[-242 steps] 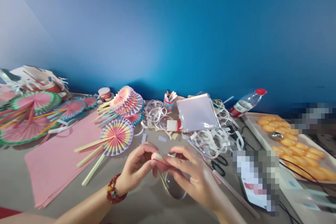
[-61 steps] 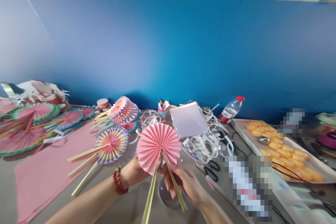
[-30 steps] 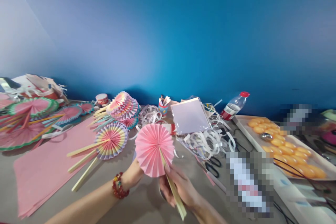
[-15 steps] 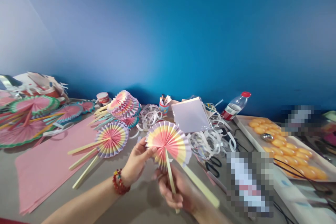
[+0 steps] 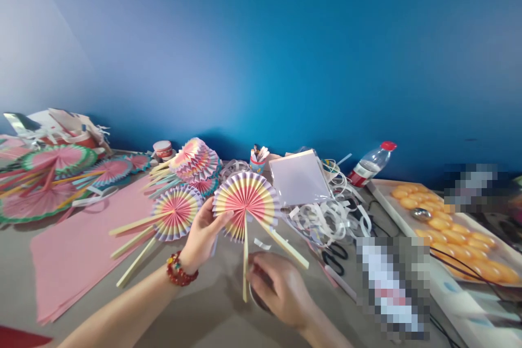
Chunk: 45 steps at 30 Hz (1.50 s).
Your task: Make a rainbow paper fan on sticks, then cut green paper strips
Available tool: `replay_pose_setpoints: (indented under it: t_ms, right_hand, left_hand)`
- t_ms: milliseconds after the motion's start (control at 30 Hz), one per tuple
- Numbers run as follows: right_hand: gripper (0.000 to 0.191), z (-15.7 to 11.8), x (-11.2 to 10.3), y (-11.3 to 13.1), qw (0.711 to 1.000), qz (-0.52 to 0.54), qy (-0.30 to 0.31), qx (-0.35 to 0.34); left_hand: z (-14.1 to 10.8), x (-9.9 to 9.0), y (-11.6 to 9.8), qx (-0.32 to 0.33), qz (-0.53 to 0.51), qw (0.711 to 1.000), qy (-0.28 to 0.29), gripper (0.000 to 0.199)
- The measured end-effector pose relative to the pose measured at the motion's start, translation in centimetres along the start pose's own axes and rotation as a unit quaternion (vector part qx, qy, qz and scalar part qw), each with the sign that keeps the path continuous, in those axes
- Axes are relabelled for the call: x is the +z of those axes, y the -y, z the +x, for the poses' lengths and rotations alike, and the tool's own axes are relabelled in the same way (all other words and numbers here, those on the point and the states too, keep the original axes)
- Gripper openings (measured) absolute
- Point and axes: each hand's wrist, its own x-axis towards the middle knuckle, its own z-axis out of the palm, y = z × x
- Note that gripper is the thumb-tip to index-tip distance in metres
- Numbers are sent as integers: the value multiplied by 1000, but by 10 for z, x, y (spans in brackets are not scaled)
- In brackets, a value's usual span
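Observation:
A pleated paper fan (image 5: pixel 247 201) in pink, yellow and lilac is held up at the centre, its two pale sticks spread apart below. My left hand (image 5: pixel 207 234) pinches the fan at its left side, thumb across the pleats. Beside the left stick, my right hand (image 5: pixel 279 288) has its fingers curled; a dark round item shows partly under them, too hidden to name. A similar fan (image 5: pixel 176 213) with several sticks lies to the left on pink paper sheets (image 5: pixel 87 244).
Stacked fans (image 5: pixel 198 163) and larger fans (image 5: pixel 61 160) stand at the back left. Behind are a pen cup (image 5: pixel 257 162), a plastic packet (image 5: pixel 299 178) and curled white strips (image 5: pixel 318 223). Scissors (image 5: pixel 334 258), a bottle (image 5: pixel 372 163) and a tray of yellow ovals (image 5: pixel 377 187) are right.
The fan is opened more evenly and has shifted left and up. My right hand has let go of the stick and moved slightly right. A small white scrap now shows beneath the fan.

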Motion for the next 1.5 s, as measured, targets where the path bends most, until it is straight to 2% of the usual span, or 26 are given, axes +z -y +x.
replay_pose_setpoints:
  t_ms: [67, 100, 133, 167, 200, 233, 267, 300, 367, 467, 533, 633, 767, 900, 1067, 1233, 1400, 1500]
  right_hand:
    - [18, -7, -7, 3, 988, -71, -50, -129]
    - [22, -10, -10, 2, 975, -84, -80, -192]
    - [29, -12, -14, 1, 959, -89, -119, -241]
    - [33, -13, -18, -1, 948, -91, -166, -257]
    - [35, -12, -22, -4, 943, -86, -217, -238]
    - [32, -10, -25, -7, 943, -68, -266, -185]
    - [29, -6, -27, -11, 951, -37, -286, -113]
    - [29, -1, -29, -15, 957, 9, -289, -41]
    - [34, 7, -30, -22, 956, 147, -247, 54]
    - [38, 13, -25, -28, 926, 316, -168, 119]
    - [34, 13, -20, -30, 911, 359, -144, 145]
    - [29, 11, -13, -32, 898, 379, -158, 161]
    - [31, 12, -12, -29, 883, 403, -188, 150]
    - [33, 13, -11, -24, 882, 409, -165, 163]
    - [39, 10, 2, -24, 875, 410, -152, 209]
    - [39, 7, 10, -23, 861, 429, -161, 222]
    - [37, 6, 13, -19, 876, 411, -151, 204]
    - [36, 6, 14, -20, 889, 381, -172, 185]
  left_hand:
    - [3, -2, -2, 1, 1, 1000, -9, 32]
    - [5, -3, -3, 1, 3, 1000, -13, 34]
    - [6, -3, -3, -2, 6, 1000, -18, 36]
    - [6, -4, -4, -5, 10, 1000, -20, 38]
    - [6, -4, -4, -10, 13, 1000, -21, 41]
    - [6, -4, -4, -14, 14, 1000, -18, 42]
    - [5, -5, -3, -18, 14, 1000, -13, 43]
    - [4, -5, -2, -20, 12, 1000, -6, 42]
    - [0, -5, 1, -29, 13, 999, 14, 40]
    - [-5, -4, 6, -45, 26, 997, 53, 37]
    - [-9, -3, 9, -56, 31, 995, 73, 36]
    - [-13, -1, 11, -69, 10, 993, 93, 39]
    - [-17, 3, 15, -82, 10, 989, 126, 42]
    - [-21, 6, 24, -100, 39, 987, 117, 40]
    - [-29, 10, 36, -129, 21, 985, 113, 40]
    - [-34, 18, 34, -168, -10, 980, 104, 39]
    - [-37, 23, 31, -175, -33, 979, 101, 40]
    - [-39, 24, 32, -168, -33, 980, 100, 39]
